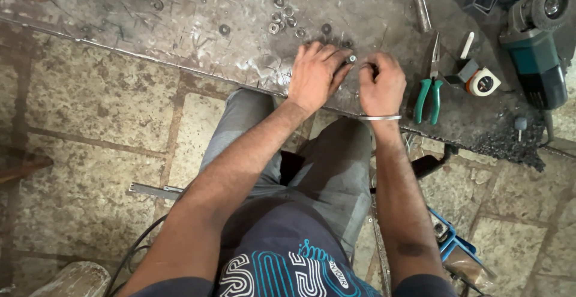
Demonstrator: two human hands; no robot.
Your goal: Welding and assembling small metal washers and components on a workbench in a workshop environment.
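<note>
Steel, scratched and scorched, makes up the tabletop [180, 27], a plate whose near edge runs across the person's knees. No bin or tray stands on it; the washers and nuts [282, 20] lie loose on the bare metal, well scattered. The left hand [315, 75] has its fingers closed round a small bolt [350, 59], whose bright end shows at the fingertips. The right hand [381, 84], a metal bangle [379, 117] on its wrist, is curled shut just beside it, touching the same piece. Green-handled pliers [429, 90] lie just right of that hand, a tape measure [483, 83] beyond them, and a teal angle grinder [536, 48] at the far right. Below is a floor of worn stone tiles [90, 129].
</note>
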